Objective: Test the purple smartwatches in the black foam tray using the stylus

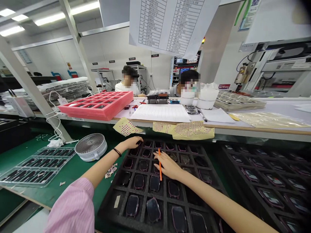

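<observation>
Watch-like devices (155,183) are held in rows by one black foam tray (108,202) on the green worktop (70,172); at least four can be counted in the nearest row. At the tray's far left corner, one dark device (139,142) is touched by the left hand (133,142), its fingers curled; whether it is gripped cannot be told. Over the tray's far half, one orange stick (160,170) is carried across the right hand (168,165), its fingers loosely bent, the grip unclear. One fan (91,145) and one clear tray (24,184) are set toward the worktop's left edge.
</observation>
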`<move>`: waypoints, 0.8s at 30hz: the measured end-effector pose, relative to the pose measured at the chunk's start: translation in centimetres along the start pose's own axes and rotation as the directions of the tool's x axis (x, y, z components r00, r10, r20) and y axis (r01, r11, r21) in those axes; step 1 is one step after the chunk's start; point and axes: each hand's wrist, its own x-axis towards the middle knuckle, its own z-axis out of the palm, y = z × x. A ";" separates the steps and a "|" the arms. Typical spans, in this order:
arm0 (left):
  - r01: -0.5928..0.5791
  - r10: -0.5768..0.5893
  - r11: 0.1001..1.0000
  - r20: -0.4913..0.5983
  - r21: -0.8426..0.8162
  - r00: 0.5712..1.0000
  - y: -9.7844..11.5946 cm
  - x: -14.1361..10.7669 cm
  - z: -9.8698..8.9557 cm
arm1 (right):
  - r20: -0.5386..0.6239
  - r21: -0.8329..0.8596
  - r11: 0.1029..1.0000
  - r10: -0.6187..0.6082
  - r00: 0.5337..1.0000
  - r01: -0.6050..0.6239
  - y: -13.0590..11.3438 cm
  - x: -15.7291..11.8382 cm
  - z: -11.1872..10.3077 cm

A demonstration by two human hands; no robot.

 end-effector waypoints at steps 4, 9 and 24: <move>0.008 -0.006 1.000 0.096 -0.021 0.995 -1.2 1.5 -0.6 | 0.017 0.025 1.000 0.014 1.000 -0.014 0.3 -0.2 0.7; 0.038 -0.036 0.999 0.091 -0.017 0.995 -1.6 2.2 -0.5 | -0.027 0.050 0.999 0.006 1.000 -0.004 0.5 -0.2 1.0; -0.147 0.150 0.985 0.024 -0.092 0.988 3.2 3.3 -0.4 | -0.072 0.019 1.000 0.004 0.997 -0.003 0.3 -0.1 1.4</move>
